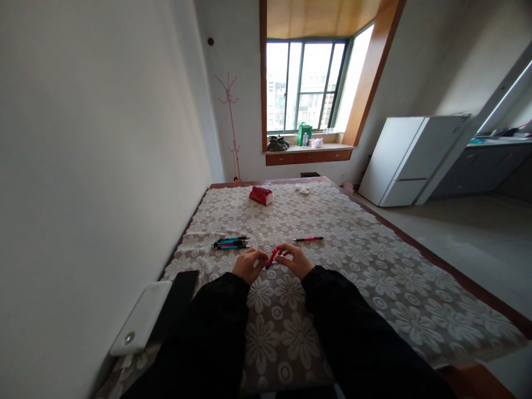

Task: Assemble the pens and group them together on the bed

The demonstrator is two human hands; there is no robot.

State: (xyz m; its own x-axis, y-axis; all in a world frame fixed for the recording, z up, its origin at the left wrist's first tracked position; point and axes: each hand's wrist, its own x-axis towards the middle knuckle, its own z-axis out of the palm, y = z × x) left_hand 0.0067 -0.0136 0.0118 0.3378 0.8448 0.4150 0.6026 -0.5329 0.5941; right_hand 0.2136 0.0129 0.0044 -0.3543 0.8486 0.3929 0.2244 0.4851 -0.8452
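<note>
A red pen (272, 257) with a dark lower end is tilted between my two hands, just above the patterned tablecloth. My left hand (250, 265) pinches it low down, from the left. The fingertips of my right hand (296, 260) close on its upper part. Fingers cover some of the pen, so its full length does not show. Just beyond my left hand lies a small group of blue and black pens (231, 243), side by side. Another red pen (308, 239) with black ends lies on the cloth behind my right hand.
A red tissue packet (261, 195) and a crumpled white piece (303, 189) lie toward the table's far end. Left of my forearm are a white power bank-like box (141, 317) and a flat black object (177, 302). The wall (124, 166) borders the table's left side.
</note>
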